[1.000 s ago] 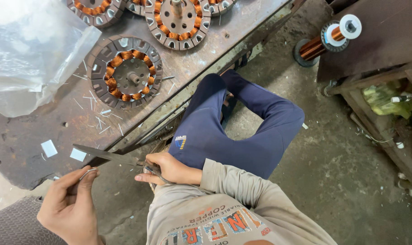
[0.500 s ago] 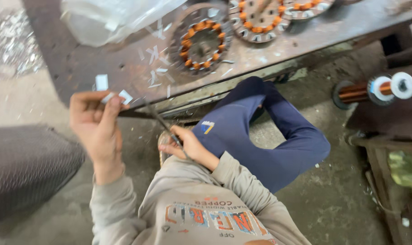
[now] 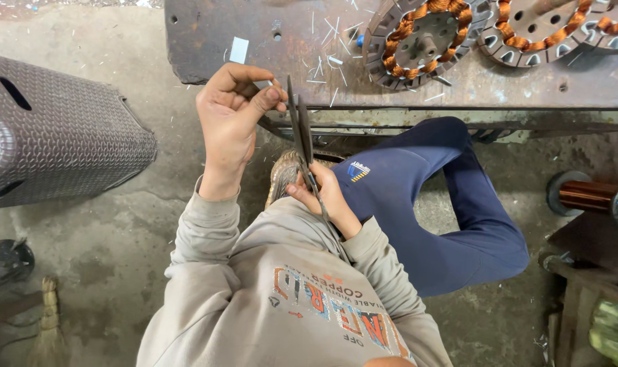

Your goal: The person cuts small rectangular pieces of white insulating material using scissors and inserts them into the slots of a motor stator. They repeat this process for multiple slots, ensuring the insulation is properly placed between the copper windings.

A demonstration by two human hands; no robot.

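Beige sweatshirt (image 3: 282, 299): worn by the person, nearest the camera, sleeves reaching up toward the workbench.
Right hand (image 3: 326, 197): fingers closed around the handles of the scissors, low beside the bent knee.
Scissors (image 3: 301, 132): long dark blades standing almost upright, tips rising to the front edge of the bench, close beside the left thumb.
Left hand (image 3: 231, 112): thumb and fingertips pinched together on a small white slip (image 3: 263, 84) just left of the blades; how much of the slip lies in the grip cannot be told.
Blue trouser leg (image 3: 445, 197): folded under the bench, to the right of both hands.
Brown plastic stool (image 3: 57, 132): on its side on the concrete floor, well left of the hands.
Copper wire spool (image 3: 588, 197): at the right edge.
Metal workbench (image 3: 268, 47): rusty top strewn with thin white offcuts and one white slip.
Wound stators (image 3: 424, 37): round, with copper coils, lying on the bench at the far right.
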